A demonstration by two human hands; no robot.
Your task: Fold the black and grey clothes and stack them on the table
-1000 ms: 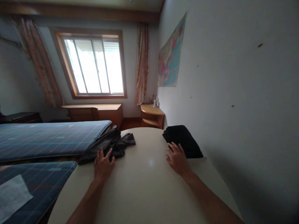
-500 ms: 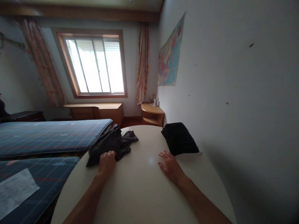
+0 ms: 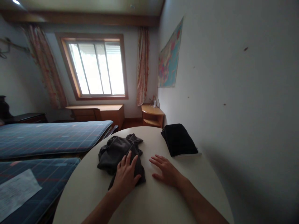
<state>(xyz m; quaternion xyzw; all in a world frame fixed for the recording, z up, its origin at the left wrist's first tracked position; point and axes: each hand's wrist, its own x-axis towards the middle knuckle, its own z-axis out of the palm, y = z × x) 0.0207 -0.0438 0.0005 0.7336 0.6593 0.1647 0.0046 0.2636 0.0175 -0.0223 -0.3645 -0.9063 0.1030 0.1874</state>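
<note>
A dark grey garment point(image 3: 114, 151) lies crumpled on the round cream table point(image 3: 158, 202), left of the middle; its exact kind does not show. My left hand point(image 3: 126, 174) rests on its near part with the fingers spread. Just right of the cloth, my right hand point(image 3: 164, 169) hovers over or touches the tabletop, fingers stretched out and holding nothing. Beyond my right hand sits a neatly folded stack of black cloth point(image 3: 179, 138), with a thin pale edge showing beneath it.
Two plaid mattresses point(image 3: 58, 137) stand left of the table, the nearer one bearing a sheet of paper point(image 3: 18, 193). A white wall point(image 3: 233, 140) runs close on the right. A small wooden corner shelf point(image 3: 153, 109) and a desk point(image 3: 107, 108) are under the window side.
The grey garment has come off the table's left edge toward the middle and nearer me. My left hand moved right and opened flat on it. My right hand shifted slightly left.
</note>
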